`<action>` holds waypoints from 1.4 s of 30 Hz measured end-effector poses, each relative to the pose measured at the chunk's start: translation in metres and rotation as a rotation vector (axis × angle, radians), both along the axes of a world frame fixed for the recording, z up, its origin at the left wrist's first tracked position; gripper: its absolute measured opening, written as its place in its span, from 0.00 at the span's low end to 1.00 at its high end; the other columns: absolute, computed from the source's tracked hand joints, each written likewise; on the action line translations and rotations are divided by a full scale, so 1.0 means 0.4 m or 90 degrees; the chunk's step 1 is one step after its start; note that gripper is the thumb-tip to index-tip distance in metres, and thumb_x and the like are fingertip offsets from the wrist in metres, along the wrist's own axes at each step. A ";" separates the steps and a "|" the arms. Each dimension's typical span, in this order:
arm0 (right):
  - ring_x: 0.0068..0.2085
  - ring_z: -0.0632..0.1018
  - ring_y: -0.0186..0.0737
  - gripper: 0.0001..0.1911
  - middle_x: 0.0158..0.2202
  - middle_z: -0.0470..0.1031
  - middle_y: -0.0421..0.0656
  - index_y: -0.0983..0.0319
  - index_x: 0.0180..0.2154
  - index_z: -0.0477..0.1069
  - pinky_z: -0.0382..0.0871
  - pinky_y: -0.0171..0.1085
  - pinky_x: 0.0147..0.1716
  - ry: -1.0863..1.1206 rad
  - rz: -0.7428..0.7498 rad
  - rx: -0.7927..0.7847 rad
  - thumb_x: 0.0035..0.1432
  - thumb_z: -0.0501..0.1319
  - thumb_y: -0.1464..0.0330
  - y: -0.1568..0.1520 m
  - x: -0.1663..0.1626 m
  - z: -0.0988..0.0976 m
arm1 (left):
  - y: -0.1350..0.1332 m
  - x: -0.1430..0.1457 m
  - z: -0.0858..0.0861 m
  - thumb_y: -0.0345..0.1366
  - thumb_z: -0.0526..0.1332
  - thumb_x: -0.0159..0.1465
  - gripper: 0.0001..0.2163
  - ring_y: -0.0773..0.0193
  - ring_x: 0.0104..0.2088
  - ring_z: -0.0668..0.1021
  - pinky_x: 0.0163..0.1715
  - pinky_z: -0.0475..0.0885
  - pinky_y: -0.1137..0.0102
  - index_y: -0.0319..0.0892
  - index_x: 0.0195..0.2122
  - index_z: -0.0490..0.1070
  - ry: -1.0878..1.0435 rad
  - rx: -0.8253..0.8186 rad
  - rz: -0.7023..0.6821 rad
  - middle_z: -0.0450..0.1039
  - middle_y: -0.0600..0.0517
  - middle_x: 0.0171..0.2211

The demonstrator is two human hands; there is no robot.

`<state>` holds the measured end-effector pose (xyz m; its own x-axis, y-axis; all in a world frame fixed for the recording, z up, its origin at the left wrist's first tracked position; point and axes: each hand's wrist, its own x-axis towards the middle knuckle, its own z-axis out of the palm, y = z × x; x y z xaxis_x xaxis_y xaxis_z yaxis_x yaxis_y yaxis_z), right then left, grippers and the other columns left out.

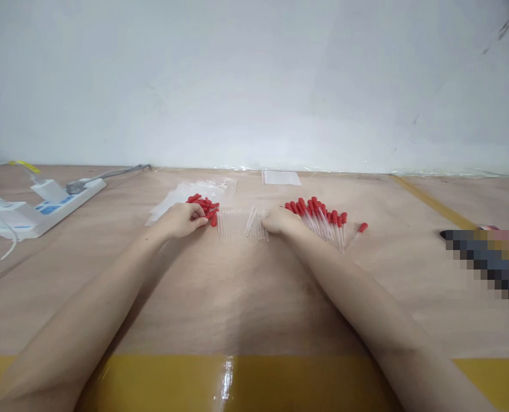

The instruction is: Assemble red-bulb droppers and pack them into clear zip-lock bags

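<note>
My left hand [183, 221] is at the pile of red rubber bulbs [203, 201], its thumb and fingers curled together on a bulb at the pile's near side. Beside it lies a row of thin clear dropper tubes [233, 224], with a few tubes crossed on top. My right hand [277, 220] is bent down over the right end of this row, fingers closed at a tube and partly hidden by the back of the hand. Behind my right forearm lie several droppers with red bulbs [318, 214] on clear tubes. A single dropper [362, 228] rests apart to their right.
Clear plastic bags [181, 197] lie behind the bulbs, and a small zip bag [281, 178] near the wall. At left is a white power strip [61, 209] with plugs and cables. A pixelated dark object [486, 257] is at right. Yellow tape [160, 380] crosses the table's front.
</note>
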<state>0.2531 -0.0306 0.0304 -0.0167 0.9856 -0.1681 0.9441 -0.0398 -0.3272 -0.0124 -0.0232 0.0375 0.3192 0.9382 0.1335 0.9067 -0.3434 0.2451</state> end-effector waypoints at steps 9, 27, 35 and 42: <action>0.32 0.73 0.41 0.11 0.30 0.72 0.48 0.64 0.34 0.63 0.62 0.36 0.31 0.193 0.116 0.222 0.59 0.46 0.65 -0.072 0.061 0.014 | -0.035 0.075 -0.003 0.38 0.60 0.51 0.09 0.64 0.26 0.75 0.24 0.68 0.71 0.41 0.31 0.65 -0.412 -0.037 0.014 0.73 0.52 0.27; 0.28 0.69 0.36 0.05 0.29 0.70 0.42 0.61 0.34 0.61 0.58 0.38 0.32 0.263 0.217 0.408 0.59 0.49 0.68 -0.175 0.138 -0.073 | -0.145 0.261 -0.137 0.37 0.61 0.56 0.10 0.64 0.29 0.78 0.30 0.73 0.70 0.39 0.37 0.66 -0.609 -0.040 -0.163 0.76 0.48 0.31; 0.26 0.67 0.34 0.05 0.26 0.69 0.41 0.61 0.33 0.62 0.57 0.37 0.32 0.260 0.254 0.344 0.58 0.51 0.68 -0.178 0.127 -0.072 | -0.146 0.266 -0.130 0.36 0.61 0.55 0.12 0.66 0.29 0.77 0.29 0.72 0.72 0.38 0.39 0.66 -0.616 -0.043 -0.170 0.75 0.48 0.32; 0.26 0.67 0.33 0.06 0.25 0.70 0.39 0.61 0.33 0.67 0.57 0.37 0.34 0.278 0.270 0.313 0.58 0.53 0.66 -0.176 0.122 -0.085 | -0.139 0.258 -0.118 0.40 0.60 0.57 0.10 0.64 0.30 0.74 0.28 0.70 0.70 0.40 0.35 0.75 -0.472 0.054 -0.183 0.74 0.48 0.30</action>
